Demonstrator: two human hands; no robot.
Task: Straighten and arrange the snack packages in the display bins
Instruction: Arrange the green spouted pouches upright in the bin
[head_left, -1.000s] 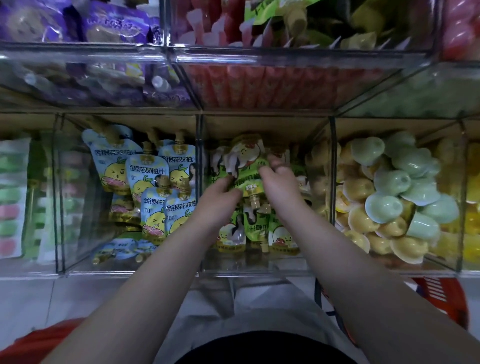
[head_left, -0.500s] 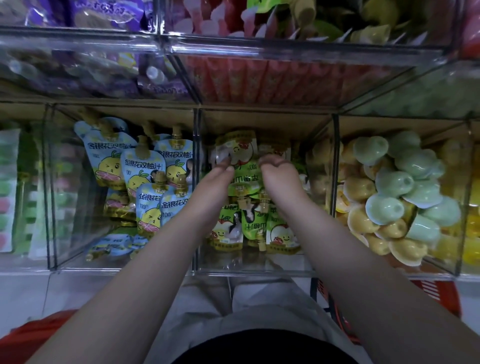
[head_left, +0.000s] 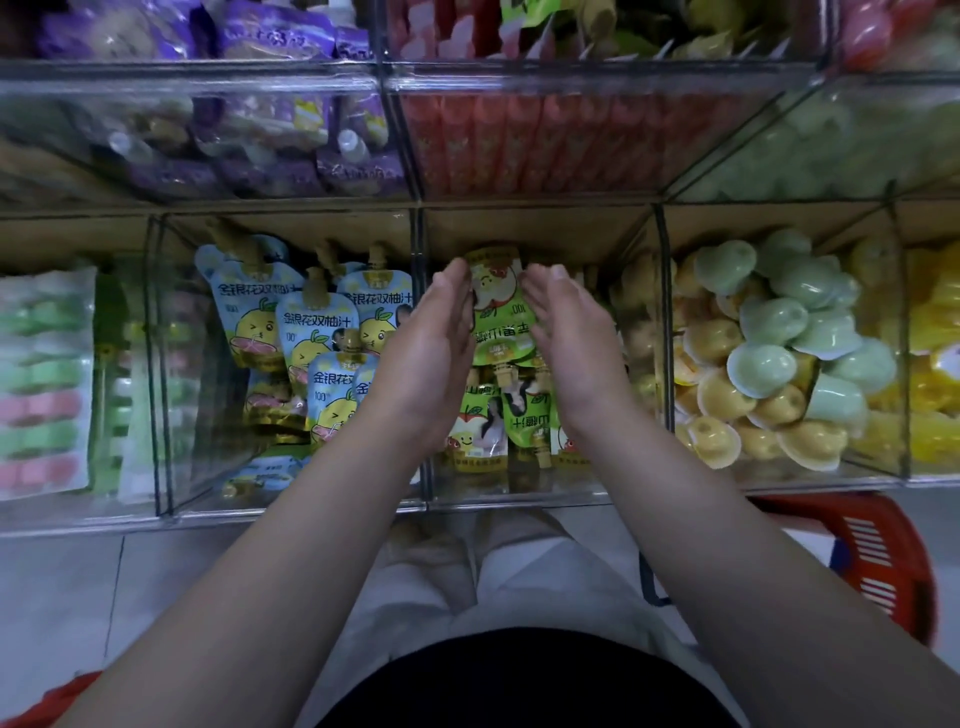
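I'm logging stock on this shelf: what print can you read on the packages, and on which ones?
"金银花双柚汁" and "100": light blue spouted pouches, bin left of the middle one.
"山楂汁", partly covered, and "100": green spouted pouches, middle bin.
Purple bags on the shelf above: print too blurred to read.

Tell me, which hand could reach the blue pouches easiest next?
Probably the left. The left hand lies right beside the blue pouches, while the right hand is past the green pouch, nearer the jelly cups.
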